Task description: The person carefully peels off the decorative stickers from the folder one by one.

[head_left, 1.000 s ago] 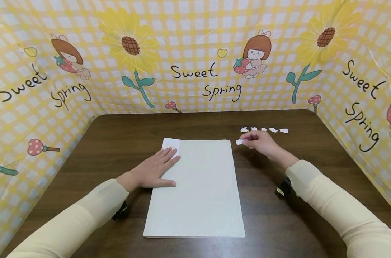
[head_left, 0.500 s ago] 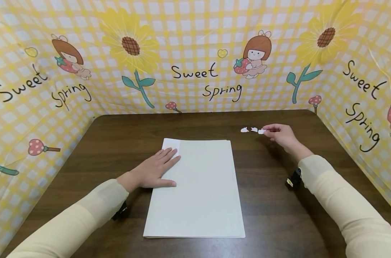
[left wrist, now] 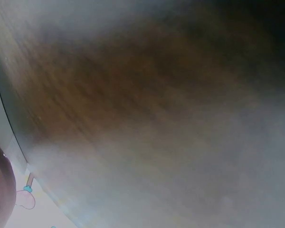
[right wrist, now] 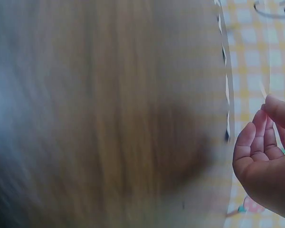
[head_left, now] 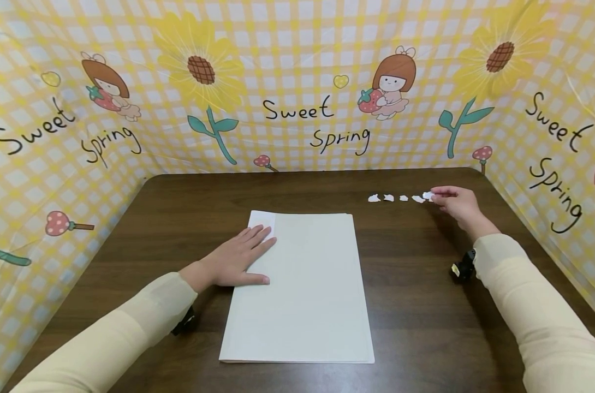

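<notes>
From the head view, the left hand [head_left: 238, 259] lies flat, fingers straight and spread a little, on the upper left part of the pale rectangular stack of paper sheets [head_left: 302, 289] — a placement that seems meant to keep the stack from sliding on the dark brown wooden bench [head_left: 179, 207]. Under the fingertips sits a whiter patch at the stack's top left corner. The right hand [head_left: 457, 204] reaches to the far right of the bench and pinches the last of the small torn white paper scraps [head_left: 428, 195] between thumb and forefinger, at the right end of a short row. The other scraps [head_left: 396, 198] lie apart from one another in a line, well clear of the stack. There is no container here; the scraps rest loose on the bench.

The left wrist view is a blur of brown bench surface; the hand cannot be made out.

The right wrist view shows the right hand's curled fingers [right wrist: 256, 142] with thumb and forefinger drawn together — the scrap itself is too blurred to make out — against the yellow checked backdrop [right wrist: 256, 61].
</notes>
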Demonstrator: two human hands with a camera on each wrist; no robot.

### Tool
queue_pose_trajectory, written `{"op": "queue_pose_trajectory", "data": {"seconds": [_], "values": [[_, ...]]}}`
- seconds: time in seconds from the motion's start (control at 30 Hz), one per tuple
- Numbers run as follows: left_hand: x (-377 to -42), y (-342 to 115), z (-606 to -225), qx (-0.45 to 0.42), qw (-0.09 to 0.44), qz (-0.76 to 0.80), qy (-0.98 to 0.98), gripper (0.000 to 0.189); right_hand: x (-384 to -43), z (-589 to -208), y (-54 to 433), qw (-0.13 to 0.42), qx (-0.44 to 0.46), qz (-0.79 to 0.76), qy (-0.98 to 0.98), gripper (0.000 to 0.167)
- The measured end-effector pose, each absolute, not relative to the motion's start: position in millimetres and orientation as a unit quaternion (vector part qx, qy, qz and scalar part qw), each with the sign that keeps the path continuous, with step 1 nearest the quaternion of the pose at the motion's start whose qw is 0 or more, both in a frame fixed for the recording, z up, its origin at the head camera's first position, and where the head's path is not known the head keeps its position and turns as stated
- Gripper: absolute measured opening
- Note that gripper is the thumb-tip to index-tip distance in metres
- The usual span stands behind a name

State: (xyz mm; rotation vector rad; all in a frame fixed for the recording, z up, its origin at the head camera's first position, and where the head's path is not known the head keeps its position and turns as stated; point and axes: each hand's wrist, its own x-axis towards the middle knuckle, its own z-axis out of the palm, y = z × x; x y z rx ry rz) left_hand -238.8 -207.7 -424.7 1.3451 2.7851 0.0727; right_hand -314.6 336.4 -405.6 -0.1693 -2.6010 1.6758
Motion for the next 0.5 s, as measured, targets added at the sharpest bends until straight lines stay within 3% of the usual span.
{"op": "queue_pose_trajectory", "data": {"seconds": [0.5], "values": [[-237.7, -206.9, -424.0, 0.434, 0.025, 0.023, 0.9, 0.093, -315.1, -409.8, 377.4, 0.037, -0.105, 0.512, -0.851, 0.04]]}}
